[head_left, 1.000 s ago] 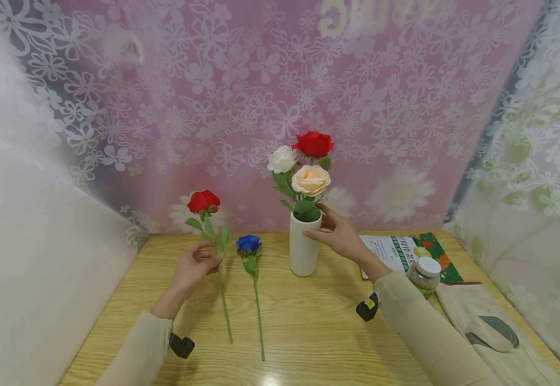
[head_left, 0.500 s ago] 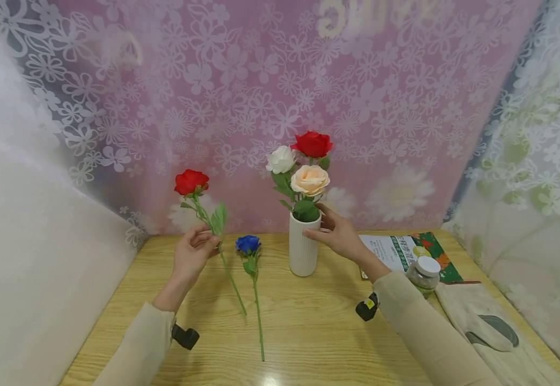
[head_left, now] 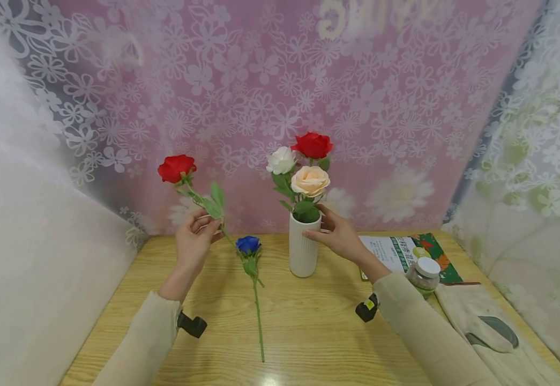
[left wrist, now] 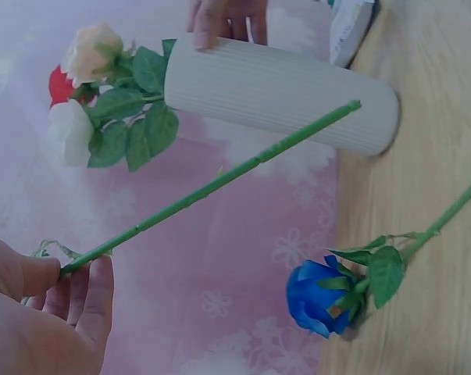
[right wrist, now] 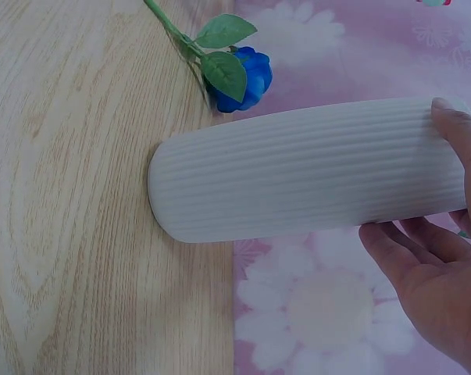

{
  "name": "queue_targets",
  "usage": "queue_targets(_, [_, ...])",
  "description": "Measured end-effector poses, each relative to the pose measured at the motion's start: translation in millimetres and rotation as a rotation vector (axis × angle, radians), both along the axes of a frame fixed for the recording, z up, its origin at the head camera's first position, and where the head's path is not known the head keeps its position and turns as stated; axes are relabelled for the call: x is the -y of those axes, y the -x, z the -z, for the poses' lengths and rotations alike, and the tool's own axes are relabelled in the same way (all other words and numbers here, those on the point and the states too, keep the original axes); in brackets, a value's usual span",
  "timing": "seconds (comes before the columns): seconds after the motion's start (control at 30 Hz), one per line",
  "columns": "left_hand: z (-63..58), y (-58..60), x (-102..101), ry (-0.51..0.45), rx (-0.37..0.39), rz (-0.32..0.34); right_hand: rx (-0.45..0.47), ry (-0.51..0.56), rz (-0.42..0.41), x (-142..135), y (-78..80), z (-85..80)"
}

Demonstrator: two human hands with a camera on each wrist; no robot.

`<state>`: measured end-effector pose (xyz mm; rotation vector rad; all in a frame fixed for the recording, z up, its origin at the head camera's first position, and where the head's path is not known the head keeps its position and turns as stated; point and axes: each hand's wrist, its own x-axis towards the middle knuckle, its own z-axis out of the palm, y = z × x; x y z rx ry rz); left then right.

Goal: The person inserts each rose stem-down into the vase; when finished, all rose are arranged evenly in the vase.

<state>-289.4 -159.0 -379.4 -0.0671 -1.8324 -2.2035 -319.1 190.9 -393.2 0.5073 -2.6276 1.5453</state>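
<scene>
**Three roses in, fourth in hand, blue one waiting**

Your left hand (head_left: 192,244) pinches the stem of the red rose (head_left: 177,167), fingers (left wrist: 87,293) clenched round it just under the leaves. The rose is up off the table (head_left: 308,332), bloom tilted up-left, cut end pointing toward the vase (head_left: 304,249) but not over its mouth. Your right hand (head_left: 338,234) steadies the vase near the rim, fingers wrapped loosely on the ribbed wall.

Done, judging by the layout: white, red and peach blooms (head_left: 310,179) sit in the vase.

Left: the held rose still needs to go in, and the blue rose (head_left: 248,244) lies flat on the table just left of the vase, untouched. Roughly past halfway.
</scene>
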Motion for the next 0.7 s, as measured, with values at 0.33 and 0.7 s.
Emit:
queue_targets(0.33, [-17.5, 1.9, -5.4, -0.095, -0.08, -0.023, -0.004, 0.005, -0.006, -0.9, 2.8, 3.3])
queue_targets(0.7, [-40.0, 4.8, -13.0, -0.212, -0.183, -0.052, -0.005, 0.0, -0.001, -0.9, 2.0, 2.3])
